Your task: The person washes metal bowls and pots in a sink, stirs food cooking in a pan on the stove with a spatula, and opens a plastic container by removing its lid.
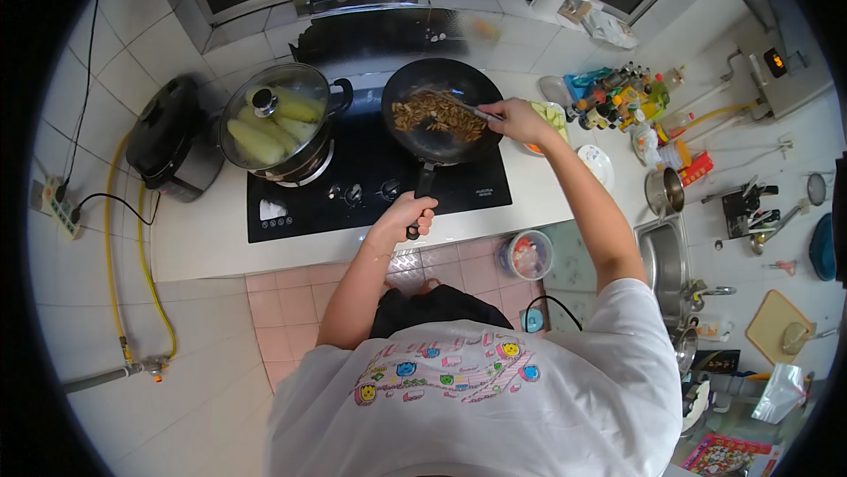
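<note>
On the hob [459, 197], a pan [472, 80] hides what lies beneath. The left hand [406, 214] grips its handle [425, 181]; the right hand [522, 121] holds a utensil [482, 112], its tip hard to make out against the brown food [422, 113].

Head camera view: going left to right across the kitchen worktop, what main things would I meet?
Black electric cooker → glass-lidded pot → dark frying pan, its handle gripped by the left hand → white plate → small metal pot.
</note>
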### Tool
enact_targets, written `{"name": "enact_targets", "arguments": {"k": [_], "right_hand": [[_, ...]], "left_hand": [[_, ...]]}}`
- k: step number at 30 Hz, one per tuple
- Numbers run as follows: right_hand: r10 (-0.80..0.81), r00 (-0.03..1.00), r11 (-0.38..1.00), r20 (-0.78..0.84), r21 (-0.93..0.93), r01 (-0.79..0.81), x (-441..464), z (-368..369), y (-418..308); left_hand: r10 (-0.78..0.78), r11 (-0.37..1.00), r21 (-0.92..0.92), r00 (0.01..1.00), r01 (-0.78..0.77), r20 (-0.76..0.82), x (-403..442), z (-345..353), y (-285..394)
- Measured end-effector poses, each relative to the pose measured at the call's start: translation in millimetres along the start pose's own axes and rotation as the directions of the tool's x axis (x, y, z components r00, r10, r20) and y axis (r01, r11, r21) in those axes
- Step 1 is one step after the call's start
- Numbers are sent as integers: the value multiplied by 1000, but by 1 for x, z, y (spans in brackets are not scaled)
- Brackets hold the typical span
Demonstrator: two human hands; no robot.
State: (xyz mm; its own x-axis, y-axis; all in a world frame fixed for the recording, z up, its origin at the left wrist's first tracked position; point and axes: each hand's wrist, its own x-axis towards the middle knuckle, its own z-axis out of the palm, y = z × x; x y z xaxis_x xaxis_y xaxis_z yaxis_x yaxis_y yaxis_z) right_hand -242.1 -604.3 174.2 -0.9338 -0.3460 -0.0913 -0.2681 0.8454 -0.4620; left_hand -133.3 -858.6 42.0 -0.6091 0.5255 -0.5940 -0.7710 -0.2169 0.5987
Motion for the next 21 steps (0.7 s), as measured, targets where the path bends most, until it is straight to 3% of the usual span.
{"name": "enact_targets", "arguments": {"k": [3,5,7,8,11,12,15,18,21], "right_hand": [[-140,989,956,49,-253,148,-35,-21,5],[13,996,908,83,-419,23,-68,-51,-13],[22,998,937,59,-350,0,-91,-74,1],[141,984,933,113,-349,-94,-102,-92,-18],[62,983,961,171,-276,-12,-105,-75,14],[36,994,974,108,-225,-11,-98,-52,26],[176,984,982,-30,-63,-178,-69,-18,16],[138,978,990,-154,24,-136,-36,-8,16],[193,979,976,-64,113,-185,-14,8,11]], "left_hand": [[-8,1000,-19,1000,9,15,2,1,1],[-4,1000,-28,1000,4,13,1,2,2],[-12,999,-47,999,14,40,4,-1,1],[-17,998,-57,999,20,52,5,-2,0],[22,1000,-22,1000,-22,4,3,7,2],[20,1000,-21,1000,-20,-4,2,10,1],[21,1000,-4,1000,-21,-7,3,10,5],[18,999,38,1000,-19,16,9,3,1],[11,1000,10,1000,-11,-8,7,5,2]]}}
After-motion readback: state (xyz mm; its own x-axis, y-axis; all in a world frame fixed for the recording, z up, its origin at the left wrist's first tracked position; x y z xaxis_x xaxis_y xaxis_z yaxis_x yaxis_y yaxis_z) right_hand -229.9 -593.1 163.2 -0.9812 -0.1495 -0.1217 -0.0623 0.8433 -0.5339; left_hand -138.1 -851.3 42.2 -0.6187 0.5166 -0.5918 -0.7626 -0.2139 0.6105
